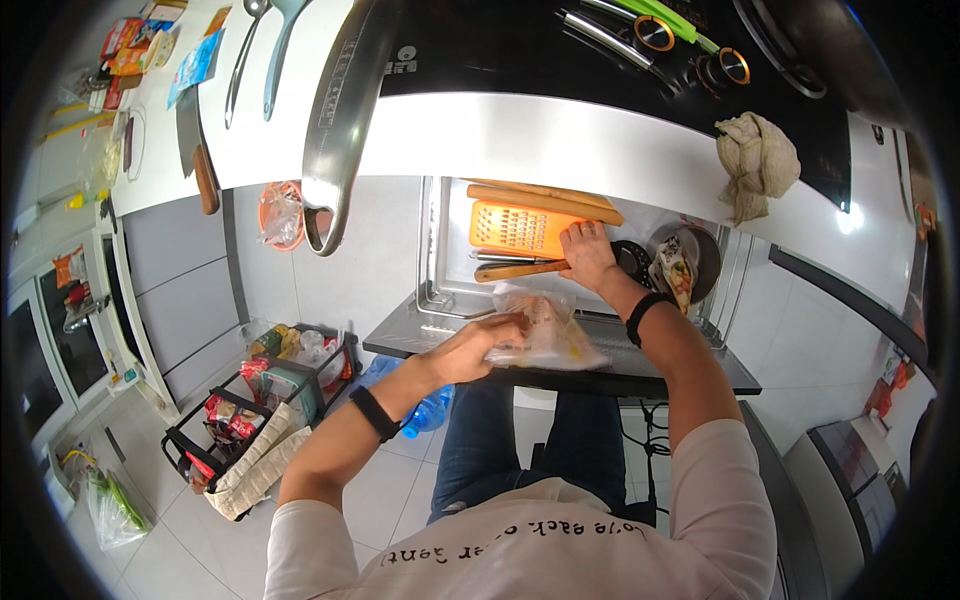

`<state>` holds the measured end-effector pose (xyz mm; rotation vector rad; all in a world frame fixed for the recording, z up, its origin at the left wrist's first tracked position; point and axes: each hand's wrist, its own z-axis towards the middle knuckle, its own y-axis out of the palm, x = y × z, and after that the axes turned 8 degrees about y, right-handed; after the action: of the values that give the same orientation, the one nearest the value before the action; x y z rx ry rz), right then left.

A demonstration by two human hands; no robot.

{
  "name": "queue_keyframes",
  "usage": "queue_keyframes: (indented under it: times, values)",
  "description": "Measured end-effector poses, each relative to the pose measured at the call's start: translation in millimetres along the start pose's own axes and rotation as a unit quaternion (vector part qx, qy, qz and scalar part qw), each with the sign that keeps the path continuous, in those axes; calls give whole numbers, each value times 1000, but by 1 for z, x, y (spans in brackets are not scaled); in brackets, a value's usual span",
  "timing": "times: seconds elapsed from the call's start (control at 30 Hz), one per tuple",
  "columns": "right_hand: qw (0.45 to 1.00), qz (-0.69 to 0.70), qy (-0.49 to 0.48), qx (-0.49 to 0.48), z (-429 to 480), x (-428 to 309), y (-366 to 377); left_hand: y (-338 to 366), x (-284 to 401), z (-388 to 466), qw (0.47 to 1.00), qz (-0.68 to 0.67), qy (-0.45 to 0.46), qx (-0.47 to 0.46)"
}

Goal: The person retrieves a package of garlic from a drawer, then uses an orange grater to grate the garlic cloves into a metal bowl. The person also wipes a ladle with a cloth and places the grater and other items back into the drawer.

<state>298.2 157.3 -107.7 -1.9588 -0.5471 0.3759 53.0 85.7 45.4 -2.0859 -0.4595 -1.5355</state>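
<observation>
Below the countertop a drawer (pixel 450 274) is pulled out. My left hand (pixel 484 346) grips a clear plastic bag (pixel 551 334) with something pale in it, over the drawer's front edge. Inside the drawer, my right hand (pixel 589 253) rests at the right end of an orange grater (pixel 510 229), near a wooden handle (pixel 517 271); whether it grips either is unclear. Wooden rolling pins (pixel 544 204) lie behind the grater. Right of my right hand are a black slotted utensil (pixel 630 259) and a metal pot (pixel 705 262) with a printed packet (pixel 675 274) by it.
Above the drawer, the white counter (pixel 525 135) carries a large metal utensil (pixel 341 127), a knife (pixel 204 176) and a crumpled cloth (pixel 759 161). A black cooktop (pixel 480 45) lies behind. Black crates (pixel 225 420) of packages and a blue plastic bottle (pixel 427 412) are on the floor at left.
</observation>
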Motion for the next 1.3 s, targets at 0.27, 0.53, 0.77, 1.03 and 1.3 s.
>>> queue_keyframes:
  times: [0.27,0.53,0.77,1.03,1.3]
  values:
    - [993,115,20,17,-9,3,-12,11,-23,1,974,140,-179,-17]
    - [959,271,77,-18,-37,14,-42,10,-20,3,903,415,-41,-108]
    - [926,361,101,-55,-49,17,-44,-15,3,6,964,169,-199,-40]
    - [903,407,137,-18,-58,23,-48,-26,11,-2,970,3,-243,11]
    - [880,461,115,19,-90,17,-67,-105,26,-46,924,127,-229,277]
